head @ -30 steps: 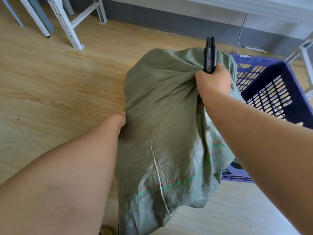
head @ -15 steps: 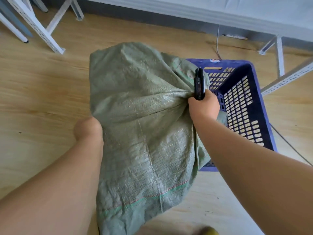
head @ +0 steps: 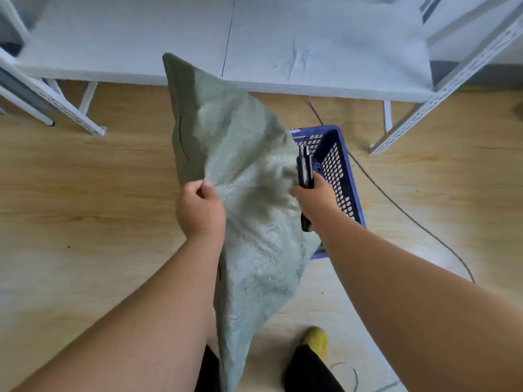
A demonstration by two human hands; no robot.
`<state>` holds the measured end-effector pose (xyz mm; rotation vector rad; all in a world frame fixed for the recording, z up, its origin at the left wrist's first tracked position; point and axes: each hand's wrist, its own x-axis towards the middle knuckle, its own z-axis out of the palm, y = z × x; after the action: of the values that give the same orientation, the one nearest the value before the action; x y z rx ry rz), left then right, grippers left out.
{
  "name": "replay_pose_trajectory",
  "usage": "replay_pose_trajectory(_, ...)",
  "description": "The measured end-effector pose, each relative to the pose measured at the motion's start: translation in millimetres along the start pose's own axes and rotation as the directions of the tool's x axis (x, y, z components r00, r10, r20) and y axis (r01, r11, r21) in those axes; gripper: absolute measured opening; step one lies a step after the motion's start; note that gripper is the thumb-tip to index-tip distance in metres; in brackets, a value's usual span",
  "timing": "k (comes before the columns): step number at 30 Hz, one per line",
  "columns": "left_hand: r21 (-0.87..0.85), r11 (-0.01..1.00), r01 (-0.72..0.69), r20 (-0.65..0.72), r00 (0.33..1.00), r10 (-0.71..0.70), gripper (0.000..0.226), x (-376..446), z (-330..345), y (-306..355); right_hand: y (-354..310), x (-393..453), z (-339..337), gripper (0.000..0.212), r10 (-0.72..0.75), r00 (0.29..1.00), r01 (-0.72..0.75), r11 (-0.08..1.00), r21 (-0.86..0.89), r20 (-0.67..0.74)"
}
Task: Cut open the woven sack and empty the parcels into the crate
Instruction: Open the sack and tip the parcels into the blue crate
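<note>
The green woven sack (head: 243,154) hangs limp and upended in the middle of the head view, held up off the floor. My left hand (head: 199,209) pinches its left edge. My right hand (head: 315,198) grips the sack's right side together with a black cutter (head: 305,169), which points upward. Behind the sack on the right sits the blue slotted crate (head: 341,176); the sack covers most of it, and its contents are hidden. No parcels are visible.
A white table (head: 283,46) spans the back, with perforated metal legs (head: 441,91) at right and at left. A dark cable (head: 410,216) runs over the wooden floor right of the crate. My yellow shoe (head: 315,339) is at the bottom.
The sack has been lifted higher and now hangs flatter. My left hand moved from its side up to pinch the left edge. The view tilted upward, showing the table.
</note>
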<state>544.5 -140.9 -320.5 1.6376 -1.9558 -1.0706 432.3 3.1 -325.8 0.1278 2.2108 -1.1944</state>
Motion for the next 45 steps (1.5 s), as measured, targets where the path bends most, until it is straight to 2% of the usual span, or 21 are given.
replay_pose_trajectory(2, -0.105, 0.989, 0.107, 0.13, 0.987, -0.093, 0.019, -14, 2, 34, -13, -22, -23, 0.031, -0.01, 0.996, 0.008, 1.0, 0.027, 0.086)
replay_pose_trajectory(5, -0.226, 0.927, 0.3, 0.3, 0.926, -0.227, 0.002, -36, 9, 75, -27, -54, -52, 0.036, -0.053, 0.989, 0.032, 0.988, 0.15, 0.139)
replay_pose_trajectory(7, -0.285, 0.861, 0.422, 0.412, 0.865, -0.287, 0.009, -50, 13, 99, -32, -72, -68, 0.033, -0.059, 0.986, 0.015, 0.962, 0.274, 0.153)
replay_pose_trajectory(9, -0.312, 0.807, 0.502, 0.512, 0.804, -0.303, 0.017, -64, 17, 122, -35, -87, -84, 0.035, -0.046, 0.986, -0.008, 0.948, 0.319, 0.161)
replay_pose_trajectory(12, -0.313, 0.781, 0.541, 0.582, 0.759, -0.293, 0.021, -87, 23, 154, -34, -103, -103, 0.047, -0.015, 0.994, -0.011, 0.974, 0.227, 0.112)
replay_pose_trajectory(15, -0.303, 0.778, 0.55, 0.669, 0.704, -0.238, 0.009, -110, 32, 184, -34, -106, -115, 0.038, -0.001, 0.999, 0.005, 0.992, 0.127, -0.037)
replay_pose_trajectory(18, -0.243, 0.834, 0.496, 0.731, 0.659, -0.179, 0.011, -114, 40, 204, -39, -95, -138, 0.016, 0.051, 0.974, -0.033, 0.996, 0.085, -0.223)
replay_pose_trajectory(21, -0.175, 0.896, 0.409, 0.768, 0.626, -0.135, 0.011, -106, 44, 227, -51, -84, -161, 0.011, 0.034, 0.959, -0.031, 0.999, 0.013, -0.28)
replay_pose_trajectory(24, -0.197, 0.912, 0.359, 0.787, 0.613, -0.071, 0.009, -98, 47, 261, -75, -78, -175, 0.01, -0.018, 0.935, 0.013, 1.0, -0.016, -0.355)
replay_pose_trajectory(28, -0.177, 0.941, 0.29, 0.798, 0.602, -0.036, 0.016, -84, 41, 298, -112, -71, -189, 0.013, -0.025, 0.933, -0.001, 0.997, -0.071, -0.358)
replay_pose_trajectory(30, -0.178, 0.952, 0.247, 0.782, 0.623, -0.016, 0.021, -75, 38, 316, -127, -69, -193, 0.014, -0.023, 0.921, 0.003, 0.999, -0.053, -0.388)
replay_pose_trajectory(33, -0.2, 0.968, 0.153, 0.76, 0.647, 0.054, 0.012, -65, 34, 329, -144, -67, -193, 0.013, -0.023, 0.904, 0.025, 1.0, -0.002, -0.428)
replay_pose_trajectory(36, -0.097, 0.988, 0.118, 0.799, 0.601, 0.007, 0.012, -58, 32, 332, -155, -69, -192, 0.016, 0.013, 0.91, -0.024, 1.0, -0.02, -0.415)
replay_pose_trajectory(40, -0.237, 0.965, 0.115, 0.76, 0.641, 0.11, 0.014, -44, 31, 349, -173, -68, -187, 0.012, -0.051, 0.868, 0.053, 0.999, -0.009, -0.494)
replay_pose_trajectory(42, -0.226, 0.974, 0.032, 0.773, 0.614, 0.16, 0.015, -38, 28, 346, -179, -68, -190, 0.012, -0.055, 0.869, 0.059, 0.998, -0.008, -0.492)
replay_pose_trajectory(45, -0.12, 0.993, 0.019, 0.829, 0.552, 0.09, 0.012, -28, 28, 331, -180, -69, -192, 0.017, -0.044, 0.894, 0.04, 0.999, -0.019, -0.446)
